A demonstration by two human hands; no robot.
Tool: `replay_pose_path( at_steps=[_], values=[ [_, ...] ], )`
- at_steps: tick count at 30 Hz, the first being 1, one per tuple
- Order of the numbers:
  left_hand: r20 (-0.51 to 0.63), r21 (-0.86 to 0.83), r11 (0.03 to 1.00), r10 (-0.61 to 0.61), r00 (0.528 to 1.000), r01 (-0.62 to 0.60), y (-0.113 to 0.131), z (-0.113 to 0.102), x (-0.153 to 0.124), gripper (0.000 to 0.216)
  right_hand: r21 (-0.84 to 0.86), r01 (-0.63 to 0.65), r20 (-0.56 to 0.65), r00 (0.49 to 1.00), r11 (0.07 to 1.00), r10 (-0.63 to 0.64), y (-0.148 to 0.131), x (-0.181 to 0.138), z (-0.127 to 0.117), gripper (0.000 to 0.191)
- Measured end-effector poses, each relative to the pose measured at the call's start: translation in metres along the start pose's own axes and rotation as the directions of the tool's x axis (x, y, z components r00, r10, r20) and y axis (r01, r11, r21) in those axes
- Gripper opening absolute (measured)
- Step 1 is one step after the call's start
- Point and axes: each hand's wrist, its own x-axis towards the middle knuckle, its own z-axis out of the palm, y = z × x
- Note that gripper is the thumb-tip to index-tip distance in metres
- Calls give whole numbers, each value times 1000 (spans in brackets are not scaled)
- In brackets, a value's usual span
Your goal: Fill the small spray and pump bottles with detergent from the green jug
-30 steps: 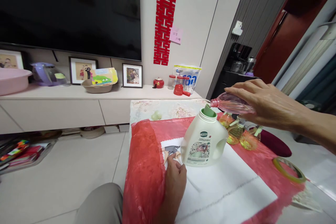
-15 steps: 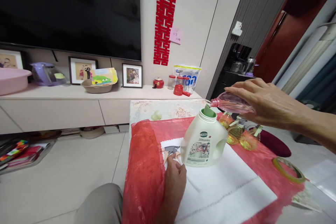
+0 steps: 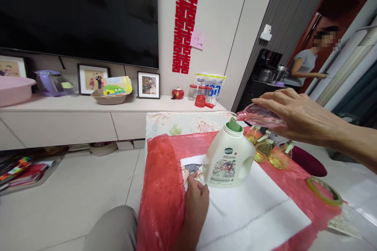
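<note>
My right hand (image 3: 297, 113) is wrapped round a clear pink plastic bottle (image 3: 262, 115), tipped on its side. Its ridged neck rests at the green spout (image 3: 234, 124) of a pale detergent jug (image 3: 225, 164) with a side handle. The jug stands upright on a white sheet (image 3: 265, 204). My left hand (image 3: 196, 200) lies low by the jug's left base, fingers curled together over a printed picture (image 3: 193, 168); whether they pinch anything is hidden. Just behind the jug on the right are several glass bottles of yellow liquid (image 3: 278, 157).
Red plastic sheeting (image 3: 163, 188) covers the table over a floral cloth (image 3: 203, 125). A tape roll (image 3: 324, 191) lies near the right edge. A white cabinet (image 3: 129, 106) holds red-lidded jars (image 3: 193, 92) and framed photos (image 3: 149, 85). A person (image 3: 306, 64) stands at the back right.
A person has come into view at the doorway on the right. My hands, the tipped bottle and the jug hold nearly the same positions.
</note>
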Motion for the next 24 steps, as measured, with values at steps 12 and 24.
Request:
replay_pose_path(
  at_steps=[12, 24],
  values=[
    [-23, -14, 999, 34, 999, -34, -5, 2, 2, 42, -61, 1, -19, 1000, 998, -2, 0, 0, 1, 60],
    [-11, -18, 999, 45, 999, -45, -4, 1, 1, 40, -78, 18, -38, 999, 997, -21, -3, 2, 2, 56]
  ],
)
